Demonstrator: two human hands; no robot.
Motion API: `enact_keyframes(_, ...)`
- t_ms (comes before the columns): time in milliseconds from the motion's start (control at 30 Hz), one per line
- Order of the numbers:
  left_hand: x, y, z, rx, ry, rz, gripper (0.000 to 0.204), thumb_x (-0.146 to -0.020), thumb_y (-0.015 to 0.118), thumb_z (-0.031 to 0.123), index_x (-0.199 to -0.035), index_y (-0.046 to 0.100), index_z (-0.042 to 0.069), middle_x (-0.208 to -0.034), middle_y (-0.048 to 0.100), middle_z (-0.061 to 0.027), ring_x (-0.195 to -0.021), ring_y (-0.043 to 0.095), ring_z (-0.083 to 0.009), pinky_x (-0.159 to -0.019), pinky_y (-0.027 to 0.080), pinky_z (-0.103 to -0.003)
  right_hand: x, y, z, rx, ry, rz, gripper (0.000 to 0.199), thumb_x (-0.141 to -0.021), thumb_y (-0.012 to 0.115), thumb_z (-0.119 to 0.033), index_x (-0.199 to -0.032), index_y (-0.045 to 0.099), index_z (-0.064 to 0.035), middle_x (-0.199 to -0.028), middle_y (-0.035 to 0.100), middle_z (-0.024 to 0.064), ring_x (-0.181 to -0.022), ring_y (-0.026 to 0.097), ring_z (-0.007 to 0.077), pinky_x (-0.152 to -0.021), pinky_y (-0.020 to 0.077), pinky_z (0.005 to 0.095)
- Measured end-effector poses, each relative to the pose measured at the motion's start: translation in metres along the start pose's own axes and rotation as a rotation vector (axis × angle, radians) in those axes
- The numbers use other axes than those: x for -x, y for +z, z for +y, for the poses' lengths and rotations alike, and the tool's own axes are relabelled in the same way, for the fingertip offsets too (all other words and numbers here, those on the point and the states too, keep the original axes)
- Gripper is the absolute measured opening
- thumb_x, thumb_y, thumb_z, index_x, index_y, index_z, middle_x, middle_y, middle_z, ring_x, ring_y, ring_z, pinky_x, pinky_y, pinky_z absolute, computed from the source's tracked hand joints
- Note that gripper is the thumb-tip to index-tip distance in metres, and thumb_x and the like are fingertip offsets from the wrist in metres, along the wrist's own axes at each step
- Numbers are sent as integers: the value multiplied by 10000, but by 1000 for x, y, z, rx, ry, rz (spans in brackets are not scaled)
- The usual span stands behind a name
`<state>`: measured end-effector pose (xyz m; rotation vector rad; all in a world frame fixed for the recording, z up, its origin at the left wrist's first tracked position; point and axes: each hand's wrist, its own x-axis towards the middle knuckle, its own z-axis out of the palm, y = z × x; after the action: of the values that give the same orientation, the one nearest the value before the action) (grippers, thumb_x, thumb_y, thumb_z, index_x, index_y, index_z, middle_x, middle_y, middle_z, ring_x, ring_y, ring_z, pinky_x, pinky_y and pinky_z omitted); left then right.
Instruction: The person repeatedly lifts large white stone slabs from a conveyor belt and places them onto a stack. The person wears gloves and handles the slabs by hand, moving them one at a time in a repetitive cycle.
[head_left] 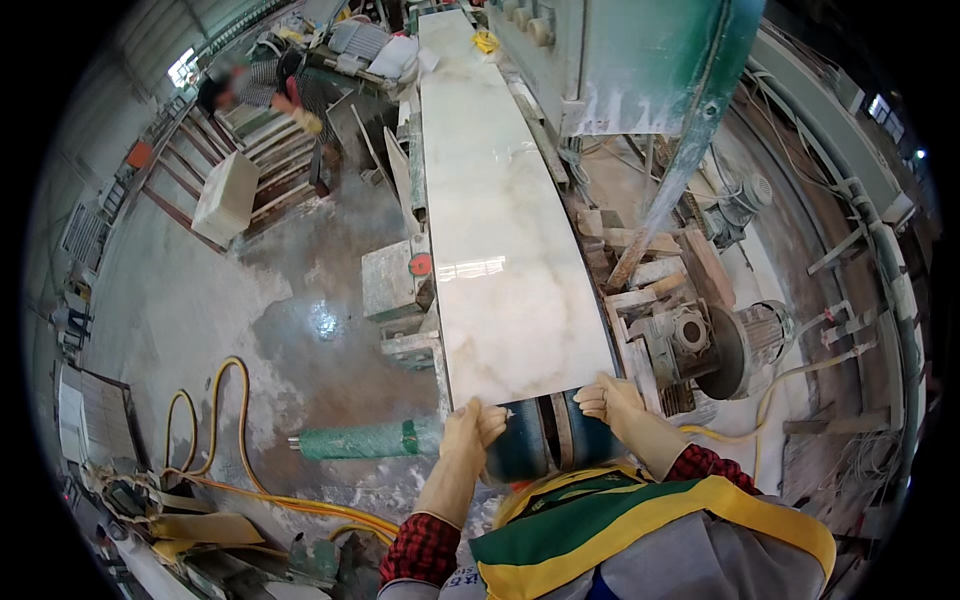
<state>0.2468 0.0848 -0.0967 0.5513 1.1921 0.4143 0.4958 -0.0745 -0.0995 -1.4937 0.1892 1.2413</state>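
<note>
A long, pale marble slab lies flat on the bed of a stone-working machine, running away from the person toward the far end of the workshop. Both bare hands sit at its near end: the left hand has its fingers curled over the slab's left corner, and the right hand grips the right corner, each closed on the stone edge. Between the hands, just under the slab's end, sits a dark blue roller, which the slab seems to rest on, though the contact is hard to make out from here. A green roller sticks out to the left below the machine frame. Yellow hoses loop across the wet concrete floor. To the right of the slab stands a grey electric motor among dusty fittings. Far off on the left, another person stands near racks of stacked slabs.
</note>
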Motion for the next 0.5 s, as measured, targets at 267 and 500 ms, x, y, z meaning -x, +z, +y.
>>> enact_keyframes(267, -9, 6, -6, -7, 109, -64, 426, -1153, 565, 303, -1160, 676, -108, -1143, 793, -257, -905, 800, -305, -806, 692, -367, -14, 6, 12, -15, -180, 98, 523, -1186, 441, -301, -1003, 736, 90, -912, 785, 206, -674, 700, 231, -625, 591, 314)
enact_keyframes(500, -10, -8, -12, -14, 195, -298, 523, -1159, 558, 409, -1194, 702, -93, -1084, 800, -221, -890, 786, -265, -837, 666, -371, -27, 3, 11, -83, -250, 86, 553, -1193, 428, -358, -1091, 720, 100, -960, 797, 221, -709, 737, 257, -698, 650, 363)
